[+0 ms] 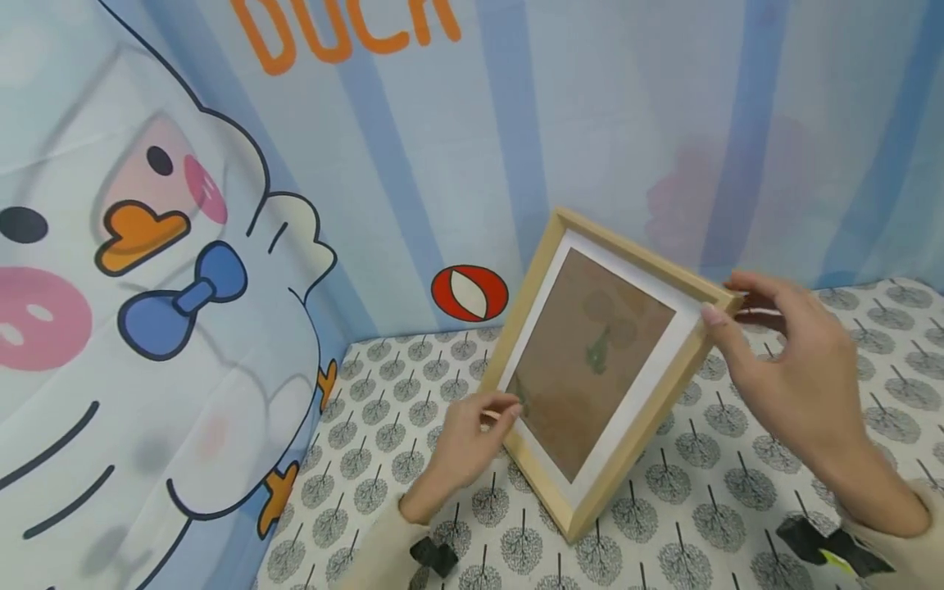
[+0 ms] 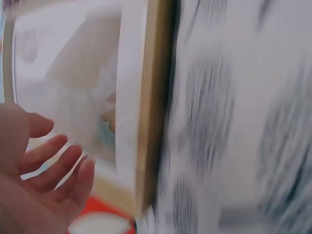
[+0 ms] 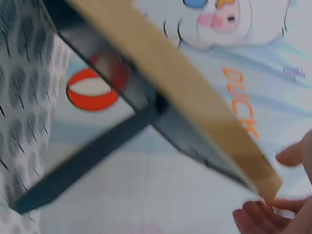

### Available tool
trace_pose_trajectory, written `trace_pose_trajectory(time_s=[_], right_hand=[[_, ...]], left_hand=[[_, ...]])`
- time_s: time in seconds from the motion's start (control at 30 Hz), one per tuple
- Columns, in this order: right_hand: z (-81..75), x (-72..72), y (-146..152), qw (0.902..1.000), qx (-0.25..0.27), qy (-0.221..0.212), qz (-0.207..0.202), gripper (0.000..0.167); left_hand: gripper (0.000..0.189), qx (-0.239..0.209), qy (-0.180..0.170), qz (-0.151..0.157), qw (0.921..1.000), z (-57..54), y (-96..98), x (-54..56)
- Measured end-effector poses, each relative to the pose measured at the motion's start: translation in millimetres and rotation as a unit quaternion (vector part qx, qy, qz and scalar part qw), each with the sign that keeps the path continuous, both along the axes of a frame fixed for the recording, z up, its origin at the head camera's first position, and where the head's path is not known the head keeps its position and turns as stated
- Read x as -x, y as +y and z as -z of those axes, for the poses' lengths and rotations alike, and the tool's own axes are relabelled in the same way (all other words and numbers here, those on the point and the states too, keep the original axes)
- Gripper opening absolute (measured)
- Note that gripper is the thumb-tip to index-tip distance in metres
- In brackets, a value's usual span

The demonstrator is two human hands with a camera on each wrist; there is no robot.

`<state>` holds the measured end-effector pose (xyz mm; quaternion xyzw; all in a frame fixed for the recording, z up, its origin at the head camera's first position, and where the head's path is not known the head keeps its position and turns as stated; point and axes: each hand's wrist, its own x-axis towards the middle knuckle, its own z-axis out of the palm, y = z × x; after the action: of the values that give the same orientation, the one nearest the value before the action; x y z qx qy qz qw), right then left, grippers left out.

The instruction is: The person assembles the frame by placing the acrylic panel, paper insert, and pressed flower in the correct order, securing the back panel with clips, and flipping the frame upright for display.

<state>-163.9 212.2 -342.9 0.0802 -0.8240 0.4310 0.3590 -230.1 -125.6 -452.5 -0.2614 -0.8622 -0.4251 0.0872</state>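
Observation:
A light wooden picture frame [image 1: 660, 401] stands tilted on the cloth, with a white mat around a brown panel under its glass. Behind it, the dark support leg [image 3: 87, 158] is swung out and reaches down to the cloth, seen in the right wrist view. My right hand [image 1: 800, 373] holds the frame's upper right corner, thumb at the front and fingers round behind. At the lower left side my left hand [image 1: 472, 442] hovers close over the glass. Its fingers [image 2: 53, 168] are loosely bent with nothing between them in the left wrist view.
A white cloth [image 1: 398, 393] printed with grey trees covers the surface. Close behind the frame hangs a blue striped backdrop [image 1: 605, 106], with a large printed duck [image 1: 177, 328] at the left and a red ball print [image 1: 469, 292] near the cloth's back edge.

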Motion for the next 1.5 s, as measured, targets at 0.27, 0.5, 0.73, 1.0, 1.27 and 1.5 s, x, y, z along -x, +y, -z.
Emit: trace_pose_trajectory(time_s=[0.27,0.5,0.73,1.0,1.27,1.5], right_hand=[[15.2,-15.9,-18.6,0.9988,0.009,-0.047,0.012,0.073],[13.7,-7.2,-21.3,0.9998,0.013,0.003,0.016,0.072],[8.5,14.6,-4.9,0.9995,0.024,0.016,0.012,0.071],[6.2,35.7,14.4,0.9982,0.046,-0.037,0.007,0.059],[13.1,39.9,24.8,0.9943,0.043,-0.095,-0.019,0.057],[39.4,11.9,25.7,0.9792,0.004,-0.195,-0.054,0.056]], left_hand=[[0.039,-0.018,-0.083,-0.09,0.9923,8.1,-41.9,51.3],[0.032,-0.02,-0.123,-0.096,0.9875,12.6,-48.6,56.5],[0.022,0.003,-0.091,-0.126,0.9879,4.9,-44.3,44.2],[0.021,-0.02,-0.091,-0.094,0.9912,1.6,-39.1,21.6],[0.022,-0.004,-0.11,-0.048,0.9927,2.9,-42.4,20.8],[0.037,-0.046,-0.186,0.018,0.9813,7.9,-49.6,45.3]])
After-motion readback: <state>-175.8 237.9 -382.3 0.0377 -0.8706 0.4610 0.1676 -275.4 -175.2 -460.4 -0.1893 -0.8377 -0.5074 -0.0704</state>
